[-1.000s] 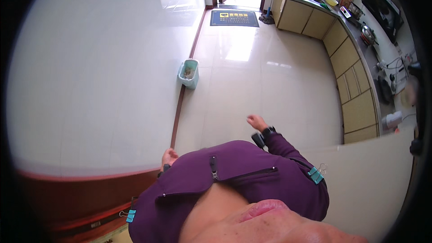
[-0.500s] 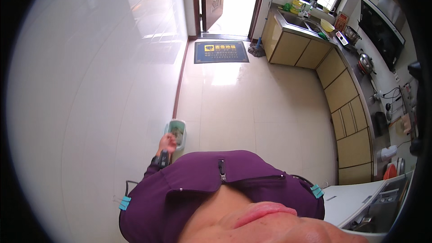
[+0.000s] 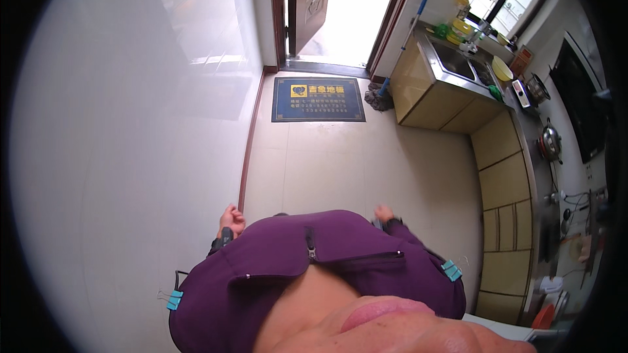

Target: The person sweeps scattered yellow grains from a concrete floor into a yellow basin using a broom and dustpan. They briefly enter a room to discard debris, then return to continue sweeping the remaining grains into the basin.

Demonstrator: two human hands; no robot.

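My left hand (image 3: 233, 218) hangs low beside the white tiled wall (image 3: 150, 157), with its fingers curled in and nothing visible in them. A dark band circles its wrist. On the other side of my purple jacket (image 3: 340, 242), my right hand (image 3: 384, 212) shows small and blurred above the pale floor (image 3: 327, 170), so its fingers are hard to make out. Neither hand touches anything that I can see.
Ahead lies a dark blue doormat (image 3: 318, 108) before an open brown door (image 3: 309, 6). A mop (image 3: 379, 95) leans beside the cabinets (image 3: 504, 176). The counter at right carries a sink (image 3: 454, 62), a yellow bowl (image 3: 502, 68) and a lidded pot (image 3: 551, 140).
The doormat and doorway appear nearer. The pale green bin by my left hand has gone out of view. My right hand has come into view.
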